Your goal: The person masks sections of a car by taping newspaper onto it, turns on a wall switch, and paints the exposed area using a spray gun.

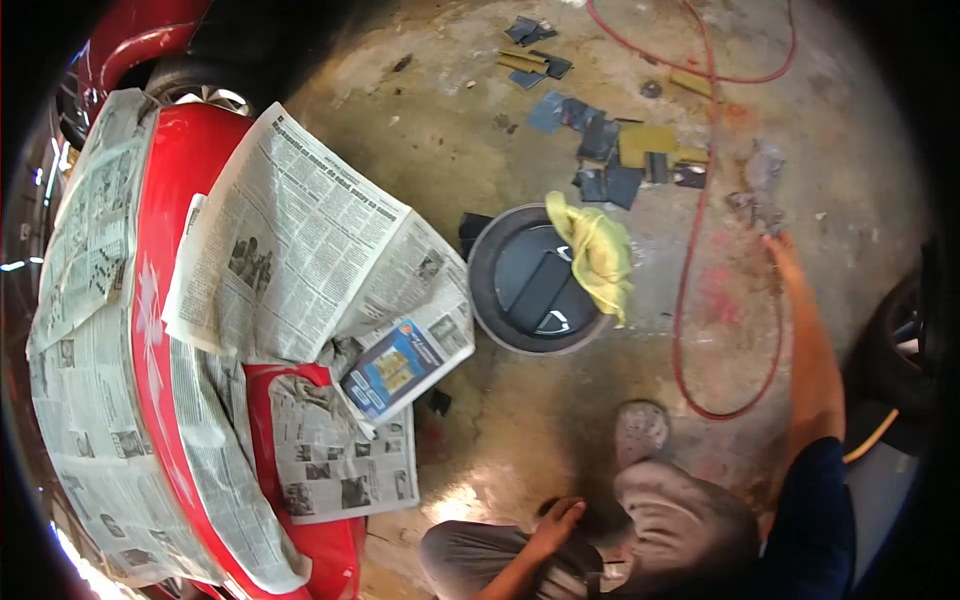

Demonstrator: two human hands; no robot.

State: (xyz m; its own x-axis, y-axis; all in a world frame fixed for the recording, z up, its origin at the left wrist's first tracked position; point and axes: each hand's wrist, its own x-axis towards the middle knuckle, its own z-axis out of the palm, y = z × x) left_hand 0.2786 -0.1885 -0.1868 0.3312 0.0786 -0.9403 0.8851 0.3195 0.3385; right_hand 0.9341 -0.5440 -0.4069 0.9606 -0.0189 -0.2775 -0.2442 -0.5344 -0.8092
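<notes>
My left hand [562, 518] rests by my bent knee with its fingers curled; a small dark patch shows at the fingertips, too unclear to name. Far out to the right, my right hand [778, 246] reaches down to the floor, its fingers on the lower edge of a crumpled grey rag [766, 172]. Between my feet and the sandpaper stands a round grey tub [482, 318] of dark water with a dark rectangular block [540, 288] in it. A yellow cloth [597, 255] hangs over its right rim.
To the left is a red car panel [165, 200] with scuffed pale patches, partly covered by newspaper sheets [300, 220]. Several sandpaper pieces [610, 180] lie beyond the tub. A red hose [690, 270] loops across the stained floor. A tyre [890, 330] stands at right.
</notes>
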